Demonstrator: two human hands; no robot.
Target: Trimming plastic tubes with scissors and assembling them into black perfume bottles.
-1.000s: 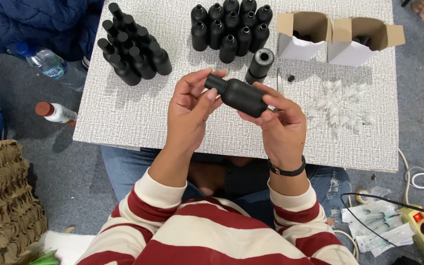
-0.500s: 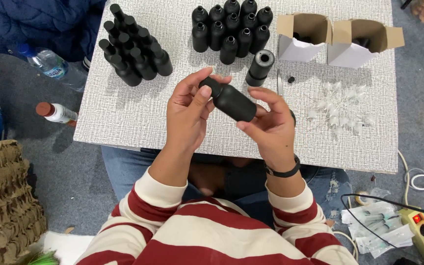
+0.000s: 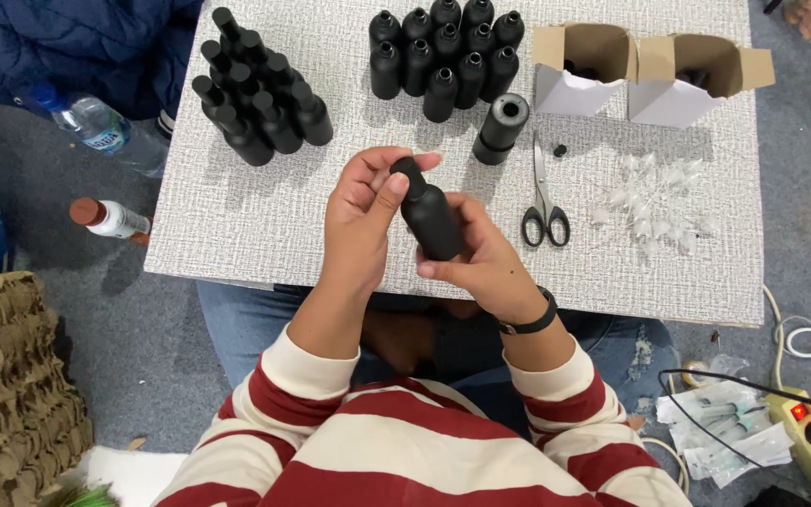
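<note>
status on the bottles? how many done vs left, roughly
Looks done: a capped cluster of black bottles lies at the table's far left. In hand: the right hand holds one black bottle while the left hand pinches its top. Left: a group of open-necked bottles stands at the back, beside a pile of clear plastic pieces. Exact counts are hard to tell.

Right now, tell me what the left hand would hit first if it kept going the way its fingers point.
The left hand points up and right, fingertips on the cap of the black bottle it grips. Past that, probably the lone black bottle standing on the table, though depth is unclear.
</note>
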